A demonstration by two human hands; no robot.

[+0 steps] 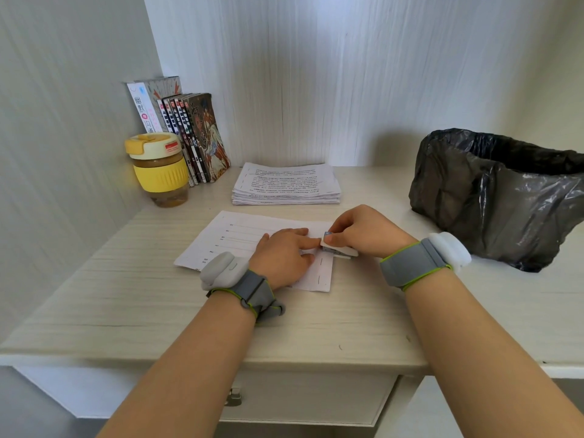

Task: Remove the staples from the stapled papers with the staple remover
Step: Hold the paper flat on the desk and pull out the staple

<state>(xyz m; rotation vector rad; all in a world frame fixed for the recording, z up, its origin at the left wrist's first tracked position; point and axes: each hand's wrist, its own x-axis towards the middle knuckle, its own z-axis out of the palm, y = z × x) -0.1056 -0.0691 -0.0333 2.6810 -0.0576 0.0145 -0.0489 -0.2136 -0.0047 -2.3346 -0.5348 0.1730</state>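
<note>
White staple remover (338,248), pinched in the right hand (363,230), sits on the stapled papers (227,238) at their right edge, mid-table; remaining staples (319,270) lie toward the front edge. Left hand (284,254) presses flat.

The stapled papers (240,238) lie flat on the pale worktop (126,298), white sheets with faint printed lines, turned at a slant. 2 staples show along the right edge near the front corner. The staple remover (338,248), small and white, sits tilted on that edge, just beyond those staples.
</note>
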